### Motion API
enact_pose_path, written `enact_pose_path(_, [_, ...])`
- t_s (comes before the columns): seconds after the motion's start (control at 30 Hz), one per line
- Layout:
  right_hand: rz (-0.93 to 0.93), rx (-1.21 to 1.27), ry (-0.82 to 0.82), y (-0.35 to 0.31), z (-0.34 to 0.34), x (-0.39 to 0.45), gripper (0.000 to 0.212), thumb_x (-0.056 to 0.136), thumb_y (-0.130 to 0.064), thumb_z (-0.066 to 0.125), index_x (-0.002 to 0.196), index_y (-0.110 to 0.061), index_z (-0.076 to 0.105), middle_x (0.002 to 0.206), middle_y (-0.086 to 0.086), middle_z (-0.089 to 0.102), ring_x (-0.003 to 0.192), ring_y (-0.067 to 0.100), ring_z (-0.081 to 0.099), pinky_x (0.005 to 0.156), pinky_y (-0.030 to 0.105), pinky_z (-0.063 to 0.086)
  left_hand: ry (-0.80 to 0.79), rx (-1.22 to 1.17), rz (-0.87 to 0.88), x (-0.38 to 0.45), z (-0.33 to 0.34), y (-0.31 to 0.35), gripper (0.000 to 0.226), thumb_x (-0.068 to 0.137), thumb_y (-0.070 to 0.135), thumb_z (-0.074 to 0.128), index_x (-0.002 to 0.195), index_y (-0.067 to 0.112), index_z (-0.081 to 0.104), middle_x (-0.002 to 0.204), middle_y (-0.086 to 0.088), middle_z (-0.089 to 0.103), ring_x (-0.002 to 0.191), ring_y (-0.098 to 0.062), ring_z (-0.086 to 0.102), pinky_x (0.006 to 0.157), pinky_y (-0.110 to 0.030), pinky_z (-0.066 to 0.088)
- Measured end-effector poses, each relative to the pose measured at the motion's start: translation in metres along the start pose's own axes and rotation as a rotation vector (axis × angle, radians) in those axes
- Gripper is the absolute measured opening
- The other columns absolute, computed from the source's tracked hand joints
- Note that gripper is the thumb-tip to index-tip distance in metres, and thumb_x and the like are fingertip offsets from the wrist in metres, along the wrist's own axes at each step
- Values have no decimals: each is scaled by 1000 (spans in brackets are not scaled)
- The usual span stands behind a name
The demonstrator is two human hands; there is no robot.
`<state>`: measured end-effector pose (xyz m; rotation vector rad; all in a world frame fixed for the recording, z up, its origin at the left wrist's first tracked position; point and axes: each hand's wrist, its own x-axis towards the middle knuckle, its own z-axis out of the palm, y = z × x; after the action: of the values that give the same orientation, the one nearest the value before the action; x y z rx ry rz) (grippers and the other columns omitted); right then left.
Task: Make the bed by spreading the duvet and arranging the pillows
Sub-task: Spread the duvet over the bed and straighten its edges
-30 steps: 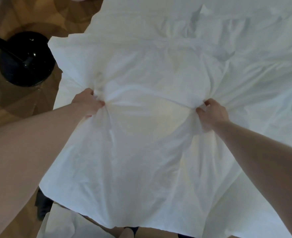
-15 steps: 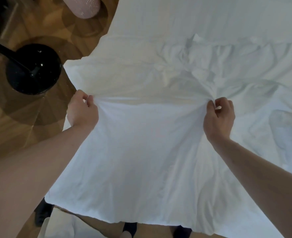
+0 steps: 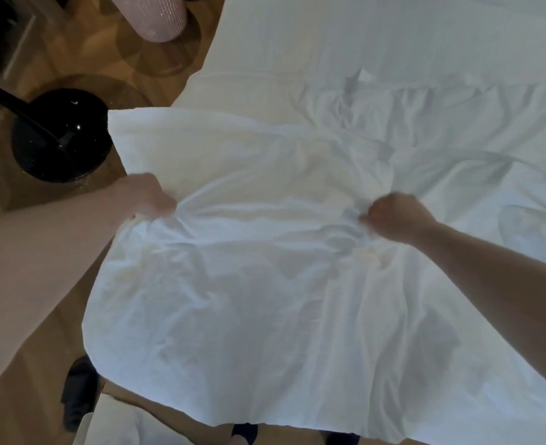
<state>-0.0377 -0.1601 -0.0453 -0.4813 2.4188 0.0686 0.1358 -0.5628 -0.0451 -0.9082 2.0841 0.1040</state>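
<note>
A white duvet (image 3: 265,300) hangs in front of me over the near corner of the bed (image 3: 393,43), its lower edge loose above the floor. My left hand (image 3: 146,195) grips a bunch of its cloth at the left side. My right hand (image 3: 393,216) grips another bunch about a shoulder's width to the right. The cloth sags in wrinkles between the two fists. Beyond them the duvet lies crumpled across the white mattress. No pillow is visible.
A round black lamp base (image 3: 59,133) with a slanting pole stands on the wooden floor at the left. A pink cylindrical stool (image 3: 162,17) sits at the top left. Dark shoes (image 3: 79,390) and something white (image 3: 120,425) lie near my feet.
Both fists have dropped lower and turned knuckles-up with the cloth still in them. The taut line between them has slackened into wrinkles, and a duvet corner has flipped out toward the lamp base.
</note>
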Motion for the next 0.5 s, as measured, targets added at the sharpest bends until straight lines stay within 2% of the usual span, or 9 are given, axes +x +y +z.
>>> enact_pose_path(0.07, [47,355,336,-11,-13,16,38,84,-45,67,113,-21,70,124,13,64,113,33,64,98,36,50,226,-162,-40,14,-7,4,77,80,55,58,137,5,46,127,-15,54,99,-36,64,74,-40,57])
enact_pose_path(0.1, [59,438,381,-17,-15,25,53,85,-43,71,132,-19,61,137,13,56,121,33,60,103,36,46,265,-308,-55,20,-6,8,86,78,57,60,147,12,35,137,-13,47,103,-36,64,79,-41,58])
enact_pose_path(0.17, [112,424,238,-25,-9,41,91,88,-49,70,158,-14,24,152,18,43,135,35,50,111,39,40,209,-545,-54,31,2,17,103,70,60,69,155,28,20,136,-8,51,90,-33,70,82,-42,60])
enact_pose_path(0.23, [211,346,76,-29,13,50,104,88,-59,65,161,-15,6,147,24,49,129,39,55,106,41,46,105,-572,-37,36,17,26,114,66,63,76,156,31,15,127,-10,59,85,-33,70,85,-43,59])
enact_pose_path(0.3, [236,304,-10,-26,36,49,83,88,-60,61,153,-19,28,134,22,60,114,40,65,93,42,55,32,-537,23,36,36,32,101,72,57,80,151,21,28,127,-10,57,91,-32,64,87,-42,57])
enact_pose_path(0.37, [188,316,-27,-23,49,44,43,94,-49,56,122,-17,55,115,17,67,93,38,71,76,40,59,7,-462,104,37,54,33,69,79,47,79,135,17,51,127,-10,61,98,-32,61,88,-39,55])
enact_pose_path(0.4, [167,336,-4,-21,51,42,32,95,-43,54,108,-15,60,109,17,69,88,37,71,73,40,59,28,-438,124,35,60,32,47,84,42,75,122,18,62,122,-11,66,97,-32,61,85,-36,54])
enact_pose_path(0.47, [172,416,146,-23,45,37,27,92,-38,51,93,-13,61,101,16,71,88,37,68,76,41,57,170,-460,119,32,62,32,14,91,35,63,99,25,68,107,-7,70,90,-31,61,77,-34,50])
enact_pose_path(0.5, [191,496,295,-27,37,35,25,91,-37,51,92,-14,60,95,13,70,87,35,66,75,40,55,270,-501,101,30,58,32,13,93,35,56,95,25,65,99,-4,68,87,-30,58,74,-35,48])
